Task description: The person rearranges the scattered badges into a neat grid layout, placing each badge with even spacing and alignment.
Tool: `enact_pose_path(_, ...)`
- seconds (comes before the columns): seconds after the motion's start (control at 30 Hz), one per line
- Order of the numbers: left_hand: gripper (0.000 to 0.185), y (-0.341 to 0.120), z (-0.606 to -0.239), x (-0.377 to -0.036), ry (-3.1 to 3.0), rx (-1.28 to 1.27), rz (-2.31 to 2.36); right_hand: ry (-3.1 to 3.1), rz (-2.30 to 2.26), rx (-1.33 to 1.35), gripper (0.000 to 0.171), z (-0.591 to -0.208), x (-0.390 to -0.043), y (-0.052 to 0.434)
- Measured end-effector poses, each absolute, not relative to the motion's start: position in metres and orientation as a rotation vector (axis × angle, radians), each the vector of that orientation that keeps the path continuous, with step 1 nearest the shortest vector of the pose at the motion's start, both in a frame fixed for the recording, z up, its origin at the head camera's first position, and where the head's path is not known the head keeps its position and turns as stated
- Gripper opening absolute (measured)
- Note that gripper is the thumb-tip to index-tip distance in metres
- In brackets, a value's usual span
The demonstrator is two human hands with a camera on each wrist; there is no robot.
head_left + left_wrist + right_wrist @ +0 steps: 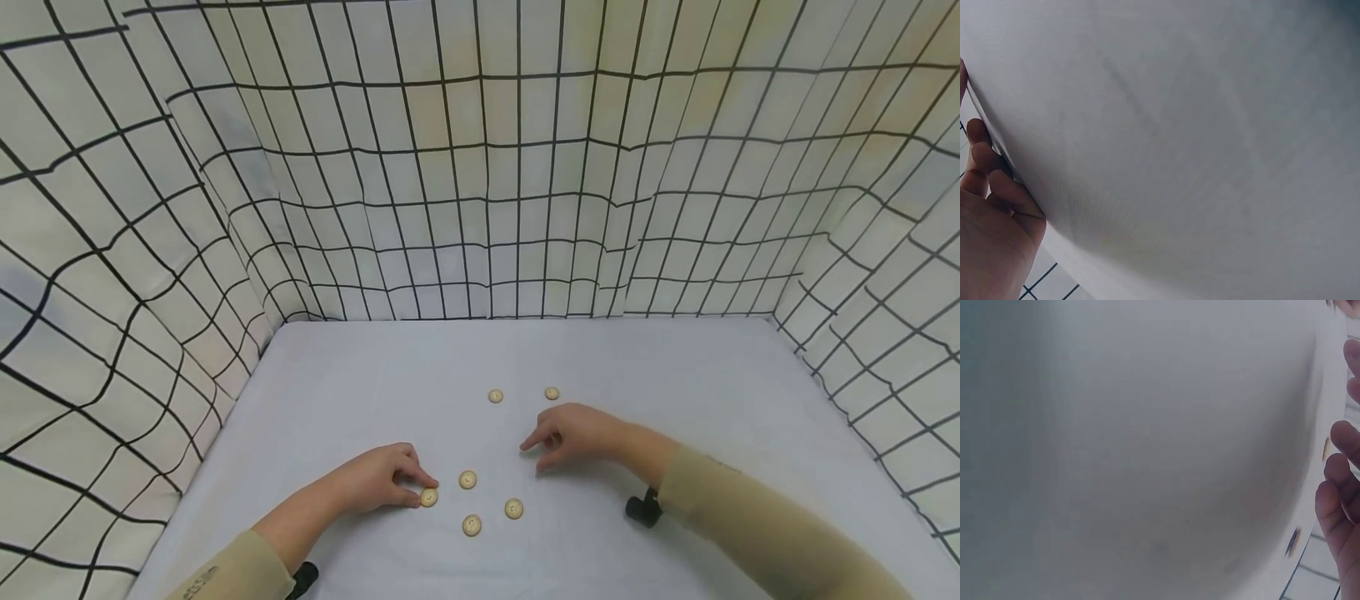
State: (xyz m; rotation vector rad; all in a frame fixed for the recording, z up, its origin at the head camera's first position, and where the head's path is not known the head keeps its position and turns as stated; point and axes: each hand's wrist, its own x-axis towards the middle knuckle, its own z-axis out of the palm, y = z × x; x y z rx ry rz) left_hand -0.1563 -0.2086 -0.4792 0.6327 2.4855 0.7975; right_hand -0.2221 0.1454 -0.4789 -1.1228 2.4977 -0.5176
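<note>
Head view: left hand [378, 482] pinches the nearest button [428, 497]; right hand [573, 435] hovers loose, up-right of that button, holding nothing.

The head view is bright and evenly lit, with soft, faint shadows under the hands on the white counter [675, 375]. Wide-angle distortion bends the grid-patterned backdrop [480, 167] strongly toward the edges. Both wrist views are dimmer, greyish and out of focus; the right wrist view is smeared with blur, its corners darkening.
</note>
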Motion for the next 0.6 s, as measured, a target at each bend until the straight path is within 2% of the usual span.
enact_pose_path(0.3,0.025,-0.21,-0.48,-0.157,2.479,0.641,0.808,2.369,-0.459,-1.364,0.035,-0.475,-0.192,0.122)
enact_pose_path(0.6,0.025,-0.209,-0.48,-0.157,2.471,0.647,0.835,2.351,-0.409,-1.44,0.035,-0.476,-0.183,0.117)
